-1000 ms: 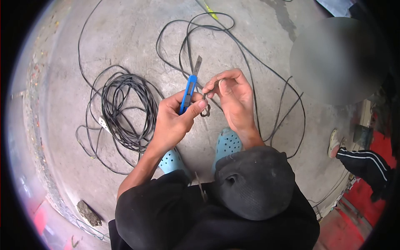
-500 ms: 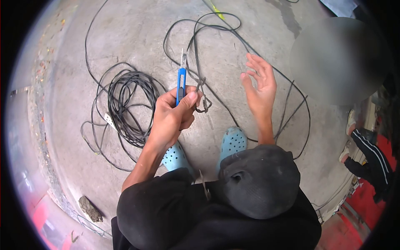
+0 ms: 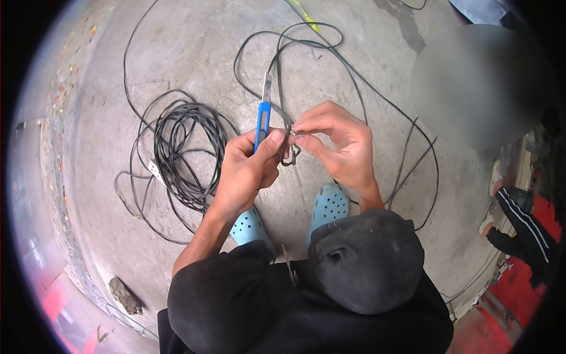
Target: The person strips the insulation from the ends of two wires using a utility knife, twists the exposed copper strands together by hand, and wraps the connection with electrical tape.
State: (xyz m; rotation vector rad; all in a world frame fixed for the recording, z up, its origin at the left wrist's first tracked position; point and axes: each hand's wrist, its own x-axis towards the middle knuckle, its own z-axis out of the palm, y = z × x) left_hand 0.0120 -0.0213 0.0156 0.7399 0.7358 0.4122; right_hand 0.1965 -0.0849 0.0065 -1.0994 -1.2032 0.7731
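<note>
In my left hand (image 3: 246, 165) is a blue utility knife (image 3: 263, 121), its blade extended and pointing away from me. The same hand pinches a knotted stretch of black cable (image 3: 285, 154) beside the knife. My right hand (image 3: 341, 144) meets it from the right, thumb and fingertips closed on the cable at the knot. From there the cable runs forward into loose loops on the floor. A large coil of black cable (image 3: 186, 156) lies to the left of my hands.
My feet in light blue clogs (image 3: 330, 203) stand below my hands. A white socket or plug (image 3: 156, 171) lies by the coil. A stone (image 3: 125, 296) sits at lower left. Yellow-green tape or wire (image 3: 309, 19) marks the far cable. Another person's legs (image 3: 522, 227) are at right.
My right hand has moved left and down from open air and closed on the cable at the knot. My left hand still holds the knife, shifted slightly right.
</note>
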